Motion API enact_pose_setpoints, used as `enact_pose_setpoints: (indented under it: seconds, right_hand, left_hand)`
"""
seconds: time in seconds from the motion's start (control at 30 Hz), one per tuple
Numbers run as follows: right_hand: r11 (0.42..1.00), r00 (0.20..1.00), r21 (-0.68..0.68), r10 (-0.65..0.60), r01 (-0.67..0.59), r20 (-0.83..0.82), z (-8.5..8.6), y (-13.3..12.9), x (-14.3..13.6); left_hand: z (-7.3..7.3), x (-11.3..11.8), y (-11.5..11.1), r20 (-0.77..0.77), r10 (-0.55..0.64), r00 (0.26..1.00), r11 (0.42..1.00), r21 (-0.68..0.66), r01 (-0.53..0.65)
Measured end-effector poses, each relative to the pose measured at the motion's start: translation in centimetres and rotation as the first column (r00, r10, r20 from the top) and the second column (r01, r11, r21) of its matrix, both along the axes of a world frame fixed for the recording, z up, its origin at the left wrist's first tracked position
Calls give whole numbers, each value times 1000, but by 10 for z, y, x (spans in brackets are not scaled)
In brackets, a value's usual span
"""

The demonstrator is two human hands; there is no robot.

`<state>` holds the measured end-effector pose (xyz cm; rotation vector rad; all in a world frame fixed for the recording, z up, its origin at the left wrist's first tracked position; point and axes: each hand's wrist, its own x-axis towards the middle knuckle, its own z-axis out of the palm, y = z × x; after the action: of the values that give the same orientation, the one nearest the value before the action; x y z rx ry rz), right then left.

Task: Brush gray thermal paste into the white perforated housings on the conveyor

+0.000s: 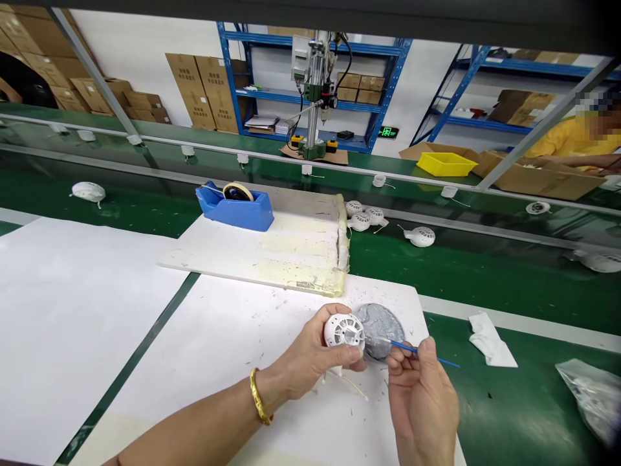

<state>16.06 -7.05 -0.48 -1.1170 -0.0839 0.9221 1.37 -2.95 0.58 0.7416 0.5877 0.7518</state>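
My left hand grips a small round white plastic housing with a vented, spoked face turned up towards me. A pale wire dangles below it. Pinched in the fingers of my right hand is a thin blue brush-like stick, its pale tip pointing left, close to the housing; I cannot tell whether it touches. Just behind both hands lies a round dish of grey paste on the white sheet.
A blue tape dispenser stands on a white board. Several similar white housings sit on the green conveyor. At right are a crumpled tissue and a clear plastic bag. A person in a yellow sleeve sits across.
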Motion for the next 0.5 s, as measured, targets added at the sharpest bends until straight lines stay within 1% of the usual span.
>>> enact_pose_setpoints:
  seconds: [0.13,0.23,0.37,0.43,0.5]
  right_hand:
    - [1000,982,-1,20,-21,-187,4,4,2]
    - [1000,964,-9,2,-5,-264,5,5,8]
    - [1000,961,-2,-18,18,-277,5,2,22]
    - [1000,965,14,-6,10,-262,3,-1,31]
    - [1000,968,28,7,0,-250,-3,-4,41]
  left_hand:
    - [0,-1,3,-6,16,1000,997,-75,-16]
    - [-2,-2,6,-28,17,999,993,-115,-20]
    - [-5,-4,9,-55,40,998,991,-125,-47]
    - [-4,-6,11,-65,55,996,993,-105,-61]
    - [-1,-11,13,-80,64,995,995,-65,-70]
